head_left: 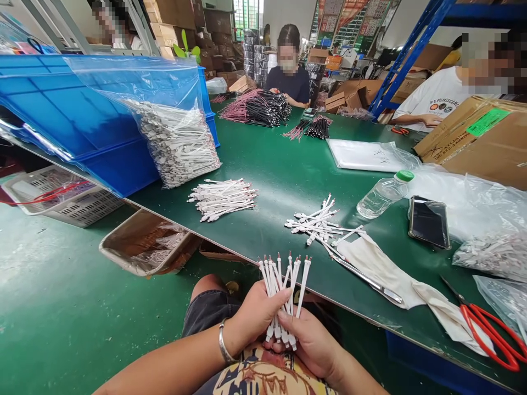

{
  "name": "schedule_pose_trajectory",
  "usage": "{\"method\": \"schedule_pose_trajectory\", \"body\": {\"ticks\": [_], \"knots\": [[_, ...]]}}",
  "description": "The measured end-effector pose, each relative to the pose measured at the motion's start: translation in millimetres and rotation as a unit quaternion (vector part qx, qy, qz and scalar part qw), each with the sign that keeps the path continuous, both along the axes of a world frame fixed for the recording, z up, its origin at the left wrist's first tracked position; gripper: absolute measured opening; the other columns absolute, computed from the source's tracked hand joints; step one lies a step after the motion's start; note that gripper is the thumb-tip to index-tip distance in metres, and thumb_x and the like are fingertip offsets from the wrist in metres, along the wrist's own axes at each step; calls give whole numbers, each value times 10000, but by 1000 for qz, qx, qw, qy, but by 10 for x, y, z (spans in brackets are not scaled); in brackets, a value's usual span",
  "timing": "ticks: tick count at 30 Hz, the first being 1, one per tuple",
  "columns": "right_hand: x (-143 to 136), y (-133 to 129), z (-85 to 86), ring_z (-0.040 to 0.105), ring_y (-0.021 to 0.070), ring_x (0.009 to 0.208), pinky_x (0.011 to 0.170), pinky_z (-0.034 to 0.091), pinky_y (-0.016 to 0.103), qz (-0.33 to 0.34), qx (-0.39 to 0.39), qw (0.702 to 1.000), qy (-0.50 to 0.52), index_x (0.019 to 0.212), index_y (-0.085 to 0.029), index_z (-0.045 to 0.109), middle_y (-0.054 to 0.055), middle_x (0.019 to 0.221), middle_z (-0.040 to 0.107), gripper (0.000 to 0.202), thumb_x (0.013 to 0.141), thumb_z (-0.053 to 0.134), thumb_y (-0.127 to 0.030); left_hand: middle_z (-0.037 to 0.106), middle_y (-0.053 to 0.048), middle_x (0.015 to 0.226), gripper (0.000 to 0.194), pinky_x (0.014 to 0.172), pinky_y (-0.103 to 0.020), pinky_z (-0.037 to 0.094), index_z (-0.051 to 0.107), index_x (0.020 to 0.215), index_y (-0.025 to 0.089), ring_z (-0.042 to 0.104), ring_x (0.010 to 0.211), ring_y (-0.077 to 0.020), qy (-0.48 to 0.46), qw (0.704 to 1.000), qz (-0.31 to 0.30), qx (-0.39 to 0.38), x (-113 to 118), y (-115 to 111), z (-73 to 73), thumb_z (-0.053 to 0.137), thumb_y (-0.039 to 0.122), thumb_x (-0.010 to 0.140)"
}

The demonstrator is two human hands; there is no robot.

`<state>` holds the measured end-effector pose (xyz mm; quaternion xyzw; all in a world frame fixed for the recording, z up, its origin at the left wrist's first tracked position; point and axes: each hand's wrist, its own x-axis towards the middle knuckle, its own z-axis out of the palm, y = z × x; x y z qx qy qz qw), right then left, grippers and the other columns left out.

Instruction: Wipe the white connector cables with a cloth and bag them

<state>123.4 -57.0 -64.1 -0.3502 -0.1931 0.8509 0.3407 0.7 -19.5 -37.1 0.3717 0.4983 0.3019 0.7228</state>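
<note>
A fanned bundle of short white cables (295, 280) stands upright in front of my lap, with reddish bare wire ends on top and white plugs below. My left hand (257, 307) closes round it from the left, thumb across the cables. From the right, my right hand (310, 334) grips the lower part, its thumb pressed on them. On the table beyond lie a neat pile of white cables (222, 198) and a looser, crossed heap of the same cables (315, 219). Metal tweezers (370, 280) rest on a white cloth (379, 263) to the right.
Red-handled scissors (486, 323), a phone (429, 221) and a water bottle (382, 195) are on the right of the green table (272, 159). Blue bins (102, 126) and a bag of cables (181, 142) stand left. Co-workers sit across, near black-and-pink wires (259, 107).
</note>
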Motion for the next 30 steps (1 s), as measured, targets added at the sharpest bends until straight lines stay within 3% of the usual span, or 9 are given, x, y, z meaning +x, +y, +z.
{"method": "schedule_pose_trajectory", "body": {"ticks": [8,14,22,30], "knots": [[13,9,22,610,132,621,564,425,222,11,-3,1000,-2,912,-72,650,107,787,670,376,715,703,-388,616,-22,601,363,388,-191,393,594,785,115,523,439,-103,-14,1000,-26,-12,-17,67,10,689,448,676],[20,-10,45,609,126,652,570,421,208,16,15,1000,0,971,-80,646,99,844,672,423,648,762,-328,586,-21,526,388,328,-175,312,620,734,105,460,376,-86,-15,998,-38,-56,-22,107,-52,696,476,651],[19,-8,67,610,131,661,579,428,220,17,3,1000,-6,993,-97,634,92,870,674,449,623,778,-307,604,-26,568,340,412,-176,361,634,745,103,499,451,-87,-52,996,-38,-62,-47,105,-33,699,429,673],[-2,-7,99,602,123,616,553,420,214,4,-10,999,-34,951,-106,646,59,771,672,412,597,793,-257,634,-39,625,330,500,-204,414,655,776,95,547,524,-108,-100,992,-33,-68,-51,113,-32,729,391,650]]}}
